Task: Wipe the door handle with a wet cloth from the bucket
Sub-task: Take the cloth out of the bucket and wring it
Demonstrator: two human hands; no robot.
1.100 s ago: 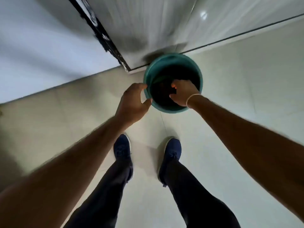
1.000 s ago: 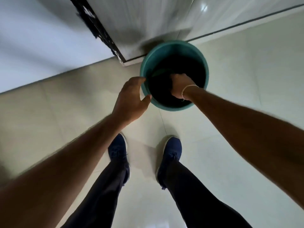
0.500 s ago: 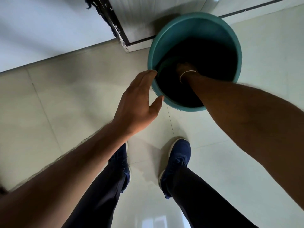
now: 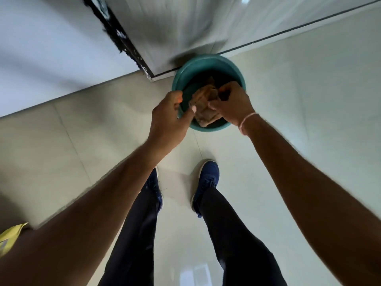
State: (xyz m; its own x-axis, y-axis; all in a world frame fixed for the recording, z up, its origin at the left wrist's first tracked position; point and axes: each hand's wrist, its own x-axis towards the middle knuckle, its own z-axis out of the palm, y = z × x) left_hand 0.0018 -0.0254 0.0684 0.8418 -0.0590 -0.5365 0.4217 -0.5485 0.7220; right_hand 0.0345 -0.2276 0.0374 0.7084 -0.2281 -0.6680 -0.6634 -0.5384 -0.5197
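Observation:
A teal bucket [image 4: 199,68] stands on the tiled floor against the foot of a pale door [image 4: 165,27]. Above its opening hangs a brown wet cloth [image 4: 204,106]. My right hand [image 4: 232,104] grips the cloth's right side. My left hand [image 4: 168,120] is over the bucket's left rim, thumb touching the cloth's left edge, fingers curled; whether it grips the cloth is unclear. The door handle is out of view.
My two blue shoes [image 4: 206,180] and dark trouser legs stand just behind the bucket. A black chipped door-frame edge [image 4: 119,38] runs up to the left. A white wall [image 4: 41,48] is left of it. A yellow object [image 4: 10,236] shows at the left edge.
My right hand was deep in the bucket; it has come up holding the brown cloth. My left hand moved in to the cloth's left edge. The view has pulled back from the bucket.

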